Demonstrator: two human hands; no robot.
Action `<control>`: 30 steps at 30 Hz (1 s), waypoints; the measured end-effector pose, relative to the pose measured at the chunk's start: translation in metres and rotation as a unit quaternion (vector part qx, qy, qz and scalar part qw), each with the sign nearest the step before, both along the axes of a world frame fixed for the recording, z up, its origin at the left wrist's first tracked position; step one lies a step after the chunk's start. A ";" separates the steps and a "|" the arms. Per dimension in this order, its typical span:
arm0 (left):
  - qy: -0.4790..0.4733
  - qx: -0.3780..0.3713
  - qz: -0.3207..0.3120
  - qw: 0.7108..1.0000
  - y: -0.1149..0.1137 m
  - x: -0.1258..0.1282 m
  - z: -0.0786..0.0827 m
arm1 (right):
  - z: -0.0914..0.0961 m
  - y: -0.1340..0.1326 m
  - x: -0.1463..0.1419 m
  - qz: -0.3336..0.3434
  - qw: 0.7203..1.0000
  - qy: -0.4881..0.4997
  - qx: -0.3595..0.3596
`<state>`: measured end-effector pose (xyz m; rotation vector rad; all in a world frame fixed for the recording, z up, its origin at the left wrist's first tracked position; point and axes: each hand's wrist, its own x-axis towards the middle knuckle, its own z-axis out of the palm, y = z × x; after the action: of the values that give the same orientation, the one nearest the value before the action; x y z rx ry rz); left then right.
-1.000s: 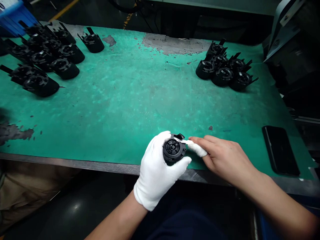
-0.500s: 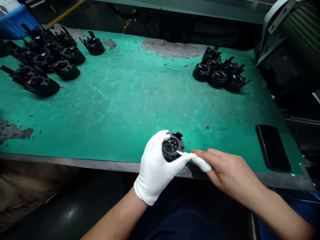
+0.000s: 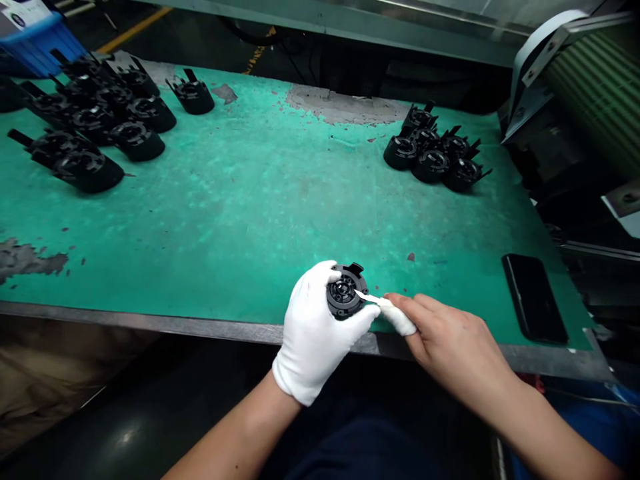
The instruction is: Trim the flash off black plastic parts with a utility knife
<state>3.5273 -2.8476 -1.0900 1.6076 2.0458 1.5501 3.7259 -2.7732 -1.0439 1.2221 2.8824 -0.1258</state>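
Observation:
My left hand, in a white glove, is closed around a round black plastic part just above the table's front edge. The part's ringed, ribbed face is turned up, and a tab sticks out at its top. My right hand is bare except for a white cover on the thumb. Its fingers are closed on a small craft knife with a pale pointed blade. The blade's tip lies over the right side of the part's face; whether it touches cannot be seen. The knife's handle is mostly hidden in the fingers.
Several black cylindrical parts stand grouped at the left of the green table, and another group stands at the back right. A black phone lies near the right edge. A blue bin is at the far left.
The knife's tip has shifted upward and slightly right across the part's face, and my right hand has moved a little with it. My left hand keeps its grip; the view has shifted slightly.

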 end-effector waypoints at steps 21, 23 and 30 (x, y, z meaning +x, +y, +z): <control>0.020 -0.237 -0.319 0.917 0.020 -0.087 0.047 | 0.030 0.059 -0.030 0.187 0.978 -0.058 -0.070; 0.017 -0.238 -0.312 0.919 0.019 -0.086 0.046 | 0.027 0.058 -0.030 0.179 0.981 -0.059 -0.053; 0.002 -0.184 -0.254 0.949 0.011 -0.067 0.038 | 0.010 0.055 -0.022 0.117 0.993 -0.018 -0.021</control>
<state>3.4600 -2.8369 -1.0525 1.7833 1.6089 0.9263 3.7035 -2.7186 -1.0342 0.8620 2.9465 -0.1593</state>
